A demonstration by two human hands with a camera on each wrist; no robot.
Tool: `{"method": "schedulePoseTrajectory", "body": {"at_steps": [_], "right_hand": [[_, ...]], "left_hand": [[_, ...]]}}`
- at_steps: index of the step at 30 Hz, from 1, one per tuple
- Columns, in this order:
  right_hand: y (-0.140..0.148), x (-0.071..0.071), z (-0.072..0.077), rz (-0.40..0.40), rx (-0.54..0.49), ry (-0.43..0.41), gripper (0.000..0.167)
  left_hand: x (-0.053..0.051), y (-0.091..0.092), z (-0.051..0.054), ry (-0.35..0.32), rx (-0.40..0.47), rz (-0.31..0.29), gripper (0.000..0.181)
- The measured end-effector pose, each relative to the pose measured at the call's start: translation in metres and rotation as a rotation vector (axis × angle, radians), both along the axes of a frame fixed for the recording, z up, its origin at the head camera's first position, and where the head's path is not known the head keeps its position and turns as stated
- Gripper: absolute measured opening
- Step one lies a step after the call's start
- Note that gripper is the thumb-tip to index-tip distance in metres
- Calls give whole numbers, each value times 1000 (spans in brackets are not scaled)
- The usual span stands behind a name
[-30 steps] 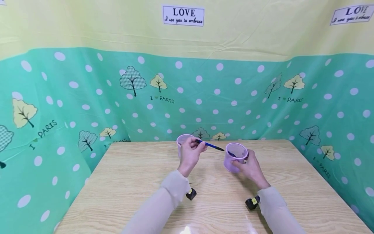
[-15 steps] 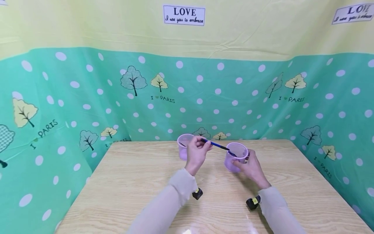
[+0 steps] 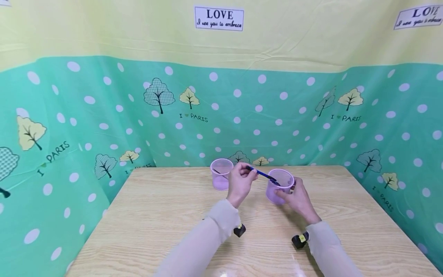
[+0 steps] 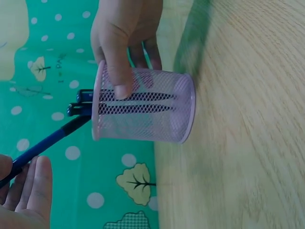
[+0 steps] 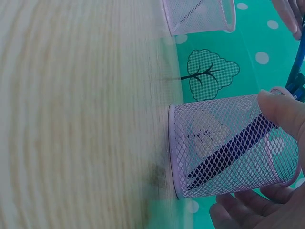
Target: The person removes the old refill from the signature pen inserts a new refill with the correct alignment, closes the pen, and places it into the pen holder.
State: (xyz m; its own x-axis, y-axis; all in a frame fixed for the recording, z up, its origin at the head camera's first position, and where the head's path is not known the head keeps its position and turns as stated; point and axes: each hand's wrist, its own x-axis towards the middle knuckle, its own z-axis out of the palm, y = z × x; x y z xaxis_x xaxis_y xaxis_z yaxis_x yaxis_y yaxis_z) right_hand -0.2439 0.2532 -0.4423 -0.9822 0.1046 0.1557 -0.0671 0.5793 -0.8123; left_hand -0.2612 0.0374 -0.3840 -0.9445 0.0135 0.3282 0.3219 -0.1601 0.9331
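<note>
My left hand [image 3: 240, 184] pinches a blue pen [image 3: 262, 174] slantwise, its dark lower end at the rim of a purple mesh pen cup [image 3: 273, 197]. My right hand [image 3: 298, 199] grips this cup around its right side, thumb in front. Through the mesh in the left wrist view, two dark pens [image 4: 138, 109] stand inside, their ends sticking out past the rim. Behind my left hand is a second mesh pen cup [image 3: 218, 184], where a thin dark pen [image 3: 220, 172] leans. In the right wrist view, my right thumb and fingers [image 5: 240, 210] lie on opposite sides of the cup.
Both cups stand on a light wood-grain table [image 3: 155, 215] near its back edge. A green and yellow printed curtain [image 3: 194, 134] hangs behind and at both sides. Small black cameras [image 3: 299, 241] sit on both wrists.
My left hand has moved right with the blue pen, from above the left cup until the pen's lower end meets the right cup's rim. My right hand and its cup have stayed put.
</note>
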Motion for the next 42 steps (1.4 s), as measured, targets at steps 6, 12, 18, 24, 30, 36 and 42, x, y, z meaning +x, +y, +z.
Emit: {"method": "schedulePoseTrajectory", "body": {"at_steps": [6, 12, 18, 24, 30, 36, 42], "right_hand": [[0, 0, 0, 8, -3, -1, 93], [0, 0, 1, 13, -12, -4, 93], [0, 0, 1, 11, -6, 0, 93], [0, 0, 1, 13, -11, -2, 91], [-2, 1, 1, 15, -8, 12, 90], [-2, 0, -1, 10, -10, 24, 89], [-2, 0, -1, 14, -16, 25, 88]], "left_hand": [[1, 9, -2, 29, 11, 7, 20], [0, 15, -5, 30, -8, 15, 16], [1, 18, -7, 33, -78, 24, 11], [2, 21, -10, 50, -181, 28, 7], [0, 24, -14, 37, -264, 34, 5], [-1, 29, -15, 35, -307, 27, 6], [-3, 32, -18, 24, -346, 23, 8]]}}
